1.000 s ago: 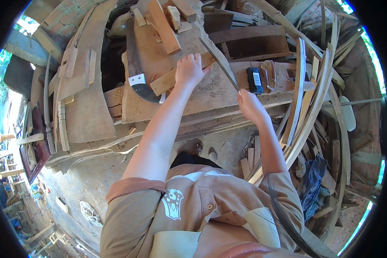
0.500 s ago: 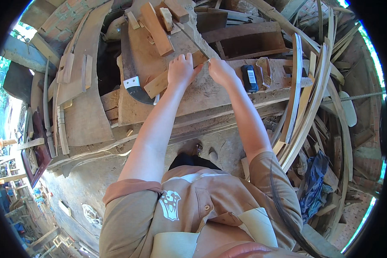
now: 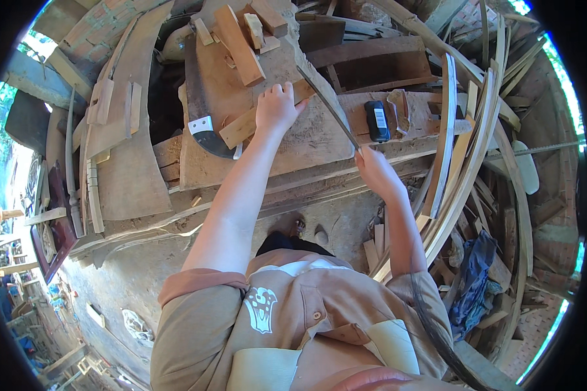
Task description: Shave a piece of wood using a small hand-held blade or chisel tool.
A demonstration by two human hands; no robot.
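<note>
We see soft daylight on the wooden workbench (image 3: 306,144), burnt-out glare and fisheye bending far to either side.

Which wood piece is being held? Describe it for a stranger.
On the wooden workbench, find the left hand. Under it lies a straight, flat wooden strip, its near end by the dark curved band. Unlike the blocks beyond, this one has a hand on it.

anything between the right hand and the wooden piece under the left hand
Only the long thin metal tool held in the right hand spans the gap to the wooden piece under the left hand. Nothing else visible stands between; the black object lies right of the tool, off that line.
</note>
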